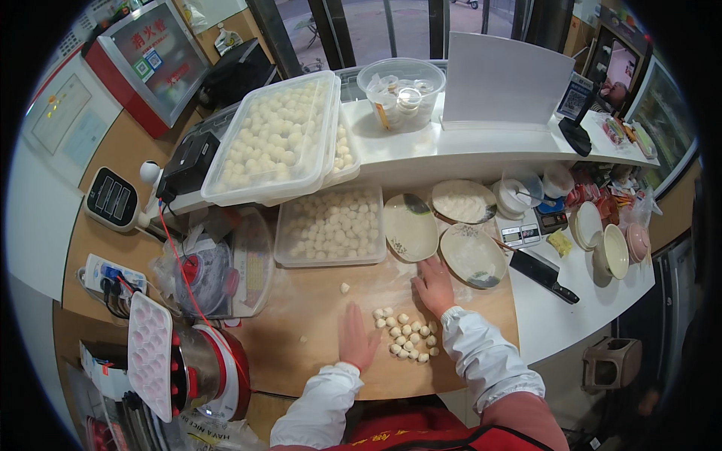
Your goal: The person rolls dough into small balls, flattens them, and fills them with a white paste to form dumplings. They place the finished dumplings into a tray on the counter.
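My left hand [356,337] lies flat on the floured wooden board [289,331], fingers stretched forward, just left of a cluster of small white dough balls [406,337]. On the other side of that cluster, my right hand [434,286] reaches further ahead with its fingers extended. Its fingertips are close to the rims of an oval plate [411,228] and a second plate [473,255]; whether they touch cannot be made out. A single dough piece [345,288] sits ahead of my left hand. White sleeves cover both forearms.
Beyond the board stands a plastic tub [331,225] of dough balls, with a larger lidded tub [274,135] above it. A floured plate [464,201], a kitchen scale [520,231], a cleaver [543,274] and bowls [611,252] are at the right. A red-based mixer [218,368] stands left.
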`<act>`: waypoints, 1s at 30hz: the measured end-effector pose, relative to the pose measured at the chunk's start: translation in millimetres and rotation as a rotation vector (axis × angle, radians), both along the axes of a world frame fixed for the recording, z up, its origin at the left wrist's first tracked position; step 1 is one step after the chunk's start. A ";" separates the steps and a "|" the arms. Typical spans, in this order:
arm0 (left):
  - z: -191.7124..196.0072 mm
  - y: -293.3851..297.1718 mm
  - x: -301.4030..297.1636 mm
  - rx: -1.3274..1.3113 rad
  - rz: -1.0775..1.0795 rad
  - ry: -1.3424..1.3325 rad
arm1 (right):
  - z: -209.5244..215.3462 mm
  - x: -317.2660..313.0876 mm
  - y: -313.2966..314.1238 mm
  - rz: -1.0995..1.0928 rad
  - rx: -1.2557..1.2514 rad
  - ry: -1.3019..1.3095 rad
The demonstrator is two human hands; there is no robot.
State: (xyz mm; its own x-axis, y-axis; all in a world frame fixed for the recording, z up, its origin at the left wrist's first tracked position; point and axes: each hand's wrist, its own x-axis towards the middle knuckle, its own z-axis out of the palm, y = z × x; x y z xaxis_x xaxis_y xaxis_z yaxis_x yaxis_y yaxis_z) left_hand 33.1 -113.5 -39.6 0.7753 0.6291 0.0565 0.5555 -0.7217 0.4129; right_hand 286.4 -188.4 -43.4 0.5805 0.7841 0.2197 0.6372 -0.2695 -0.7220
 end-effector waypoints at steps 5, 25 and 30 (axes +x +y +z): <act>-3.5 43.9 10.3 -0.055 0.270 -0.203 | 14.8 -10.8 -26.1 0.055 -0.028 0.661; 10.6 -37.6 -23.2 -0.405 0.058 -0.125 | 43.5 -75.1 -41.5 0.387 -0.353 -0.301; 8.0 -47.5 -27.0 -0.284 -0.027 0.049 | 39.2 -76.0 -15.2 0.170 -0.235 -0.400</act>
